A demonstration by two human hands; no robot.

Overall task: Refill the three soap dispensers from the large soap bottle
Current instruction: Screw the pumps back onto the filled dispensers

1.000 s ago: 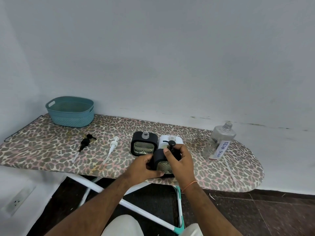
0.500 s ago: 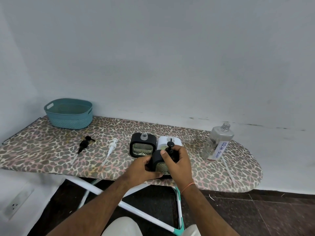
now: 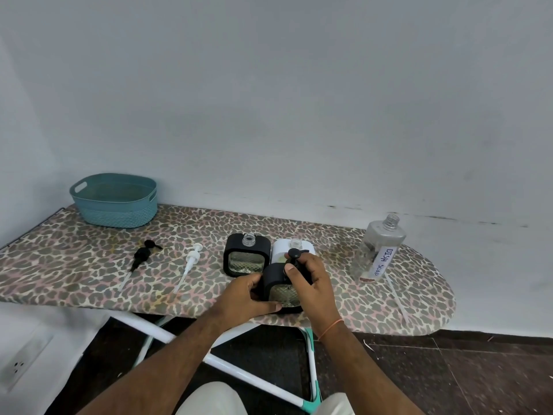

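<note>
Here, left hand (image 3: 245, 298) gripping black dispenser (image 3: 279, 287), right hand (image 3: 311, 280) clasping its pump (image 3: 296, 255)

This looks like a room in a home, perhaps a utility corner. A leopard-print ironing board (image 3: 89, 265) stands against a plain pale wall (image 3: 269, 100), a teal plastic basket (image 3: 115, 202) on it, above dark floor tiles (image 3: 449, 378) and a low wall socket (image 3: 18, 366).

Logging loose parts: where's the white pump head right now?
Head view: the white pump lies flat on the ironing board, left of centre, between the black pump and the open black dispenser.
</note>
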